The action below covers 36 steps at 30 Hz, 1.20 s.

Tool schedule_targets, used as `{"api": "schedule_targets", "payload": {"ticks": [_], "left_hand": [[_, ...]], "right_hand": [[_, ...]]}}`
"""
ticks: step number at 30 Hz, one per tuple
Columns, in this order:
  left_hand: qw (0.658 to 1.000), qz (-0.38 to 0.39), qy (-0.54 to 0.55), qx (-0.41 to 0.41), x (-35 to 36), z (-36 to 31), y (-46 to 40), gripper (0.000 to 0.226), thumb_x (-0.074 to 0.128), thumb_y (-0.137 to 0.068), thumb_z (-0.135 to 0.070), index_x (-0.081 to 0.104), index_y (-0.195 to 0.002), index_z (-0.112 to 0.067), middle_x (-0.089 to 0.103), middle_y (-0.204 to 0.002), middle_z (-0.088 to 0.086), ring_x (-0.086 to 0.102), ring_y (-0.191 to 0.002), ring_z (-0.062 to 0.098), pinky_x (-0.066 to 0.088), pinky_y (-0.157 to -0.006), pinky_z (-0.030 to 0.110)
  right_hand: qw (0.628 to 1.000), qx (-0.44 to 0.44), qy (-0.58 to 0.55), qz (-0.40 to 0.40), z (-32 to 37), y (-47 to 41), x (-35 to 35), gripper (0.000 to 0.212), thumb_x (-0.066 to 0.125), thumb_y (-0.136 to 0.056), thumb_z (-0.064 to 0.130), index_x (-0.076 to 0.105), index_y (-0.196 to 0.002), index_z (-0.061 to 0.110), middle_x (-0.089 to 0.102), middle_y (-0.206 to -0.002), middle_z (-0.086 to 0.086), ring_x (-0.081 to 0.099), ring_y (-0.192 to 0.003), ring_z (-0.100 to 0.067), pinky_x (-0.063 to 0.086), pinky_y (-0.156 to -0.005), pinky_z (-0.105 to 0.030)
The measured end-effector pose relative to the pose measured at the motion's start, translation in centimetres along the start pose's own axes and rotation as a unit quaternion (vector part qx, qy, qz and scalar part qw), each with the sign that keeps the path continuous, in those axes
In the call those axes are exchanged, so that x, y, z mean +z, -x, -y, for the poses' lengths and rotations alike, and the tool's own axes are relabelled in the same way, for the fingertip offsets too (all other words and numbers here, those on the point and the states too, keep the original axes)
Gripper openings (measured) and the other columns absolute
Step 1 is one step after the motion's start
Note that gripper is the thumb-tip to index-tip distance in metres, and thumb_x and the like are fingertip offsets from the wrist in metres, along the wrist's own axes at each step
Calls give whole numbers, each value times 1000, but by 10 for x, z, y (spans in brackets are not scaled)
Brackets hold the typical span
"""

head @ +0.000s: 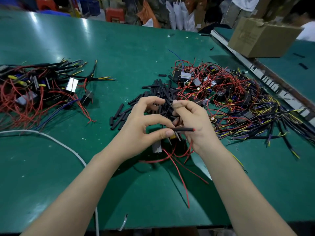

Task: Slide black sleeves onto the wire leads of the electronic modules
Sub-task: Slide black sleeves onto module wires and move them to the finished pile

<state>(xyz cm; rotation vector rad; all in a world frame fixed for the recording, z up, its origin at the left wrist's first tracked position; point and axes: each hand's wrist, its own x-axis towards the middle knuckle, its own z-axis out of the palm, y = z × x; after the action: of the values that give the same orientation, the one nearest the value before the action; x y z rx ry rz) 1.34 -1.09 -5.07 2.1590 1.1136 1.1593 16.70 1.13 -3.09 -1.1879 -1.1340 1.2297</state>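
Note:
My left hand pinches a black sleeve between thumb and forefinger; a red wire tip pokes out of the sleeve's right end. My right hand grips the wire leads and pinches a thin lead near its thumb tip. Beneath both hands hangs an electronic module with red leads trailing onto the green table. A pile of loose black sleeves lies just beyond my hands.
A heap of modules with red wires lies at the right, another heap at the left. A white cable curves across the near left. A cardboard box stands at the back right past a metal rail.

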Motion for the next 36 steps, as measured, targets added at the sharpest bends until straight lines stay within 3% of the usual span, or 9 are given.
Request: {"api": "schedule_targets", "payload": {"ticks": [5, 9, 15, 20, 22, 26, 30, 32, 36], "left_hand": [[995, 33, 5, -97, 2, 4, -1, 8, 59, -89, -32, 56, -86, -39, 46, -118, -4, 42, -119, 15, 32, -101, 27], [990, 55, -60, -115, 6, 11, 0, 8, 56, -92, -29, 63, -95, -25, 48, -114, -5, 42, -115, 16, 27, -101, 26], [991, 37, -76, -105, 1, 14, 1, 8, 59, -91, -26, 64, -95, -21, 49, -109, -6, 46, -111, 15, 31, -97, 24], [990, 21, -79, -117, -1, 15, 1, 6, 63, -88, -23, 62, -85, -18, 49, -109, -4, 48, -110, 18, 35, -100, 33], [991, 0, -90, -102, 1, 14, 1, 17, 61, -86, -30, 63, -87, -13, 50, -109, -2, 49, -108, 17, 37, -100, 33], [993, -61, -82, -62, 1, 11, 0, 17, 64, -89, -22, 66, -85, -6, 48, -108, 4, 47, -100, 7, 32, -92, 9], [992, -13, -112, -54, -1, 15, 0, 14, 66, -87, -19, 68, -84, -6, 50, -109, 7, 50, -104, 17, 36, -97, 23], [992, 2, -116, -42, -1, 15, 0, 12, 66, -87, -17, 68, -83, -6, 52, -107, 6, 52, -100, 19, 39, -94, 28], [995, 28, -72, -61, 1, 14, -1, 8, 67, -86, -22, 61, -86, -16, 60, -100, 1, 53, -93, 8, 36, -84, 10]], "right_hand": [[983, 112, -146, -2, 3, -4, -1, 14, 55, -95, 8, 60, -84, 13, 55, -59, 1, 52, -41, -4, 41, -37, -14], [994, 64, -89, 13, -3, -5, -2, 16, 49, -98, 5, 57, -95, 19, 55, -78, -4, 58, -63, -12, 45, -43, -16], [984, 65, -145, 84, 5, -5, -9, 37, 35, -90, -10, 69, -90, 5, 66, -75, -6, 61, -66, -16, 53, -55, -21], [983, 4, -74, 166, 2, -1, -7, 19, 55, -92, 0, 71, -90, 10, 70, -82, -1, 65, -86, -15, 54, -70, -21], [986, -25, -44, 158, 0, 1, -6, 9, 61, -89, 12, 70, -91, 11, 71, -81, 0, 67, -83, -12, 55, -70, -22], [990, -58, -18, 130, -3, 3, -1, 6, 66, -81, 22, 70, -85, 19, 71, -78, 5, 64, -74, -3, 51, -63, -16], [980, -158, 112, 43, -4, 2, -2, 15, 70, -84, 22, 67, -74, 33, 58, -100, -1, 55, -96, -5, 41, -86, -13], [976, -172, 130, 29, -2, 2, -3, 17, 71, -83, 21, 66, -72, 33, 53, -104, 0, 52, -105, -6, 35, -89, -7], [979, -171, 109, 35, -2, 4, 0, 14, 71, -79, 27, 64, -67, 31, 54, -96, 7, 53, -98, -3, 40, -86, -13]]}}
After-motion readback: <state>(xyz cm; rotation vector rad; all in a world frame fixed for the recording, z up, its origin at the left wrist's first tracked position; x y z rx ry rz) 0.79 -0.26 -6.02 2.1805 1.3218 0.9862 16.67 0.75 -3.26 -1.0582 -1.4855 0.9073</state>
